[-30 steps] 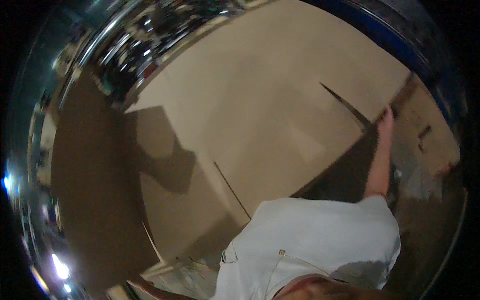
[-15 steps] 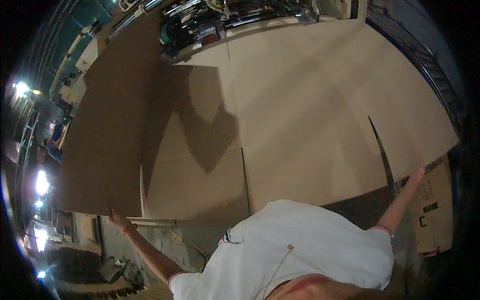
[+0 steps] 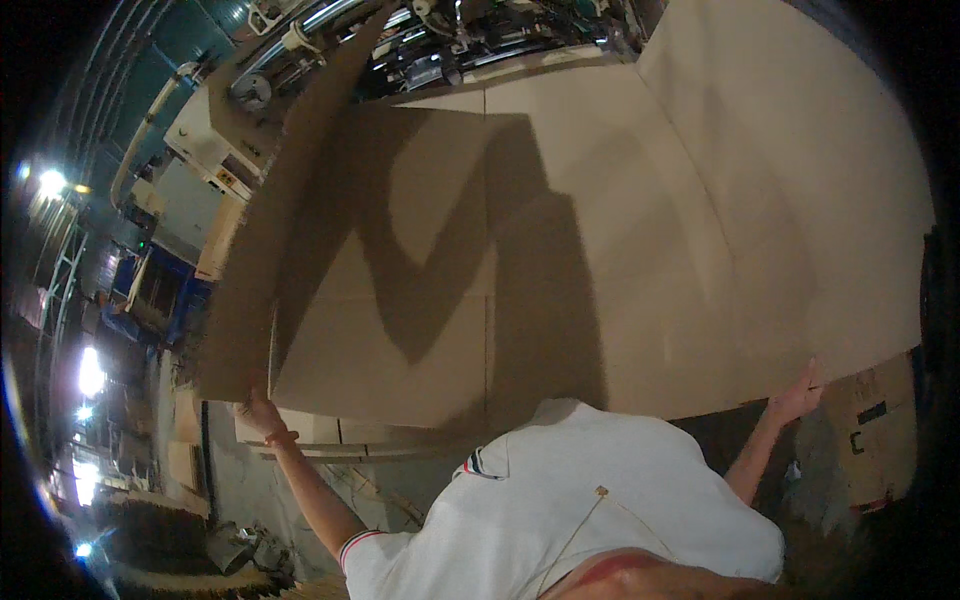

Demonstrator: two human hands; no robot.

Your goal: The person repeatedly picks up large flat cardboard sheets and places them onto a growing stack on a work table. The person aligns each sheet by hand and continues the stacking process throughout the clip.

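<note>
A very large flat sheet of brown cardboard [image 3: 620, 230], creased into panels, fills most of the head view in front of me. My left hand [image 3: 258, 408] grips its lower left corner, where the left panel [image 3: 270, 240] folds up toward me. My right hand [image 3: 798, 396] holds the lower right edge from beneath, fingers spread against the board. My arms are stretched wide apart. My white shirt [image 3: 590, 510] fills the bottom middle, and my shadow falls across the sheet.
Machinery with pipes and rollers [image 3: 450, 40] stands behind the sheet's top edge. A stack of flat cardboard [image 3: 330, 430] lies under the sheet at lower left. A printed brown box [image 3: 880, 430] sits at lower right. Bright lamps [image 3: 90, 370] glare at far left.
The sheet has swung up and to the right, and its left panel has folded further toward me. Both hands stayed on its lower edge, spread wide.
</note>
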